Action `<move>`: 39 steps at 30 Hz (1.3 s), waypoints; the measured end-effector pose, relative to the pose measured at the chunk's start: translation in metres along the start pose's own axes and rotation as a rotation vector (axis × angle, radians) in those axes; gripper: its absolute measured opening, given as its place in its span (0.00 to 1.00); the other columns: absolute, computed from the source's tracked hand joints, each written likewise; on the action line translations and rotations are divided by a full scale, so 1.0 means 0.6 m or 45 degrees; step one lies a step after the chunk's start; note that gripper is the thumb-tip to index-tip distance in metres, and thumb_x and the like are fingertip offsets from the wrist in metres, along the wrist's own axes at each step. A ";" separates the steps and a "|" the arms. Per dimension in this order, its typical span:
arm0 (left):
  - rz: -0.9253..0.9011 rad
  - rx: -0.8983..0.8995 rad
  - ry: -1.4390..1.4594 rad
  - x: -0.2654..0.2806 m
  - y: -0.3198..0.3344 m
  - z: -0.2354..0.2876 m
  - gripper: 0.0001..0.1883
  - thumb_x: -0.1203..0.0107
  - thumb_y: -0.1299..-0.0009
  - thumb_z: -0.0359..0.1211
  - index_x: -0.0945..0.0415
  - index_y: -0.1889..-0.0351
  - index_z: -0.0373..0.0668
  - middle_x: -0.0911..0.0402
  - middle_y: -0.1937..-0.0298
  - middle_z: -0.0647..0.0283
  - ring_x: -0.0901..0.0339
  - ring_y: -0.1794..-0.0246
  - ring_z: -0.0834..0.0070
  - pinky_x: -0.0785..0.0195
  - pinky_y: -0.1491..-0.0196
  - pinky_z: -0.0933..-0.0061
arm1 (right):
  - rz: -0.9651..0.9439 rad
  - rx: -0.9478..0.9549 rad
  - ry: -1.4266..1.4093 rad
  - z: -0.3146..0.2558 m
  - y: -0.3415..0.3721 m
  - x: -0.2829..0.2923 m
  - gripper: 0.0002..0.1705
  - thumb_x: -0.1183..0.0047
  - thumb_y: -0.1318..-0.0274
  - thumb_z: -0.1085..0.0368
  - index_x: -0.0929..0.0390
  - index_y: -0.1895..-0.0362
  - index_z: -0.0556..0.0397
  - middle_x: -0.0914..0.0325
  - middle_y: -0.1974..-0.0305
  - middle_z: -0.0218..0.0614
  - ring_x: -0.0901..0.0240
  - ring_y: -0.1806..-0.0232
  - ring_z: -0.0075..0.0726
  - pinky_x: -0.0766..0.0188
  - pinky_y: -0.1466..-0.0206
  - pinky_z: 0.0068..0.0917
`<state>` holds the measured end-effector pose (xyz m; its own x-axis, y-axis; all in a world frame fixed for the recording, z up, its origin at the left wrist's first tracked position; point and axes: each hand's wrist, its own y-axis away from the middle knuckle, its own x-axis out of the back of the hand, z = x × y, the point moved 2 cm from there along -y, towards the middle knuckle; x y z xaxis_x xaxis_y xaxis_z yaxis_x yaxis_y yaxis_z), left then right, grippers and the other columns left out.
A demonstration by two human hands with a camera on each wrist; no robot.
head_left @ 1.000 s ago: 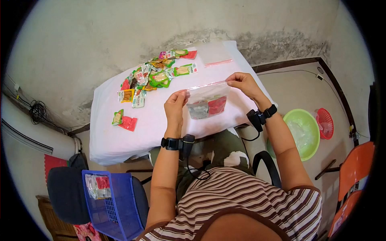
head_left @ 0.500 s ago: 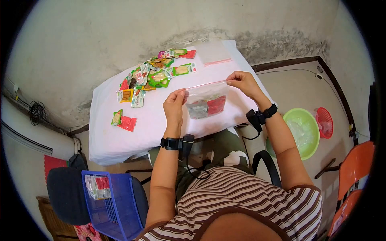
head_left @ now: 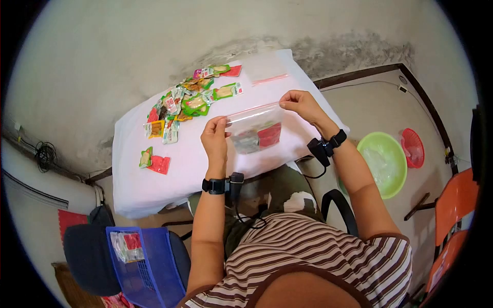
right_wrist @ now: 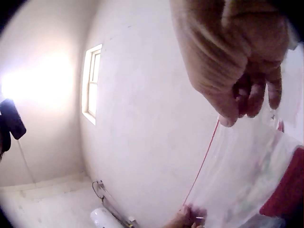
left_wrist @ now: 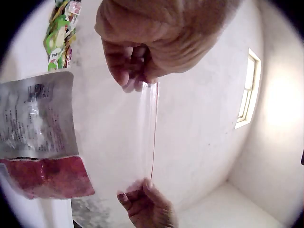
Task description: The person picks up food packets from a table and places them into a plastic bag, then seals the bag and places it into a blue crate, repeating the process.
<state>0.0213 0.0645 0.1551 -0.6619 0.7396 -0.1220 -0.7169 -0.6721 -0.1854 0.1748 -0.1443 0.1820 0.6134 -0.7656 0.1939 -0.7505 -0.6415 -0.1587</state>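
A clear zip bag (head_left: 251,117) with a red strip along its top hangs upright between both hands over the near part of the table. Inside lie a silver packet (left_wrist: 35,114) and a red packet (head_left: 269,135). The left hand (head_left: 214,141) pinches the bag's top left corner, and the right hand (head_left: 306,109) pinches the top right corner. In the right wrist view the red strip runs taut from the right hand (right_wrist: 237,61) down to the left fingers.
Colourful packets (head_left: 195,103) are heaped on the white-covered table (head_left: 128,179), with two more packets (head_left: 160,164) nearer. Flat clear bags (head_left: 264,66) lie at the back. A blue basket (head_left: 159,262) holding a filled bag stands left; a green basin (head_left: 398,177) and red basket (head_left: 417,149) right.
The head view has shifted slightly, so the table and packets appear further left. Both hands keep their hold on the bag's top corners.
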 end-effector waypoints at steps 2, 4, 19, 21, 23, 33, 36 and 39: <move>0.031 -0.012 0.054 -0.001 -0.001 -0.001 0.08 0.49 0.33 0.33 0.24 0.62 0.39 0.21 0.67 0.65 0.25 0.66 0.81 0.32 0.71 0.83 | 0.013 -0.004 -0.032 0.002 -0.001 0.000 0.07 0.43 0.53 0.66 0.23 0.70 0.57 0.25 0.73 0.28 0.33 0.70 0.20 0.35 0.64 0.19; 0.037 -0.006 0.071 -0.003 0.001 -0.001 0.08 0.49 0.33 0.32 0.24 0.62 0.39 0.21 0.67 0.65 0.25 0.67 0.81 0.32 0.72 0.83 | 0.012 -0.014 -0.046 0.006 -0.002 0.000 0.07 0.42 0.53 0.66 0.23 0.71 0.57 0.25 0.73 0.28 0.33 0.70 0.20 0.35 0.64 0.19; 0.040 -0.069 -0.048 0.014 -0.008 0.012 0.07 0.45 0.37 0.29 0.22 0.64 0.35 0.21 0.70 0.65 0.28 0.69 0.83 0.37 0.64 0.84 | 0.017 0.046 -0.069 0.004 -0.003 0.002 0.04 0.43 0.53 0.69 0.22 0.72 0.57 0.25 0.74 0.27 0.32 0.71 0.18 0.35 0.64 0.16; 0.029 -0.027 -0.051 0.015 -0.010 0.011 0.07 0.45 0.37 0.29 0.22 0.64 0.35 0.21 0.71 0.65 0.29 0.70 0.83 0.37 0.63 0.84 | 0.024 0.045 -0.035 0.003 -0.004 0.006 0.05 0.42 0.54 0.68 0.21 0.72 0.57 0.23 0.73 0.29 0.31 0.70 0.19 0.34 0.63 0.18; 0.020 -0.012 -0.061 0.015 -0.011 0.013 0.06 0.44 0.37 0.28 0.23 0.64 0.35 0.22 0.70 0.65 0.29 0.69 0.82 0.37 0.61 0.83 | 0.034 0.044 -0.001 0.002 -0.003 0.008 0.07 0.41 0.55 0.67 0.21 0.72 0.58 0.22 0.73 0.31 0.30 0.70 0.21 0.33 0.62 0.19; -0.073 -0.067 -0.037 0.023 -0.016 0.013 0.06 0.46 0.37 0.27 0.24 0.64 0.35 0.22 0.68 0.65 0.28 0.67 0.81 0.36 0.59 0.82 | 0.012 0.044 -0.057 0.013 -0.005 0.009 0.07 0.41 0.54 0.67 0.21 0.72 0.58 0.23 0.73 0.31 0.30 0.70 0.21 0.33 0.63 0.19; -0.076 -0.023 -0.031 0.027 -0.016 0.012 0.06 0.47 0.36 0.27 0.25 0.64 0.34 0.22 0.67 0.63 0.27 0.65 0.79 0.36 0.58 0.81 | 0.000 0.047 -0.092 0.016 -0.006 0.008 0.06 0.42 0.54 0.68 0.21 0.71 0.58 0.23 0.73 0.30 0.31 0.70 0.21 0.33 0.63 0.19; -0.077 -0.020 -0.026 0.029 -0.019 0.004 0.06 0.48 0.35 0.27 0.25 0.64 0.34 0.21 0.66 0.63 0.27 0.65 0.80 0.36 0.57 0.81 | 0.013 0.063 -0.102 0.018 -0.008 0.004 0.06 0.42 0.54 0.68 0.22 0.70 0.57 0.24 0.73 0.30 0.31 0.69 0.20 0.34 0.63 0.19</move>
<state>0.0176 0.0850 0.1573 -0.6220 0.7778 -0.0899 -0.7522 -0.6255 -0.2071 0.1828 -0.1437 0.1726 0.6248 -0.7723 0.1144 -0.7451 -0.6336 -0.2082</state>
